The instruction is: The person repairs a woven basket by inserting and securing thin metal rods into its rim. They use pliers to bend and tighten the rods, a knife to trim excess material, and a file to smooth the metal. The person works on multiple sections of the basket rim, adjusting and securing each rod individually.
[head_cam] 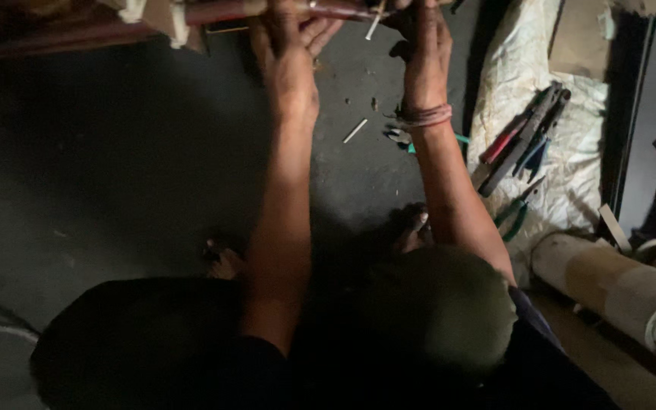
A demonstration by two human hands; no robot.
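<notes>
Both my arms reach forward to the top edge of the view. My left hand grips a long reddish-brown rod that runs across the top of the frame. Just to its right, my right hand closes on the same rod, with a small pale stick by its fingers. A band of threads circles my right wrist. The rod's far ends and my fingertips are cut off by the frame edge.
A dark floor lies below, with a small white stick on it. On a white cloth at the right lie several pliers and cutters. A cardboard tube lies at lower right. My knees and feet show at the bottom.
</notes>
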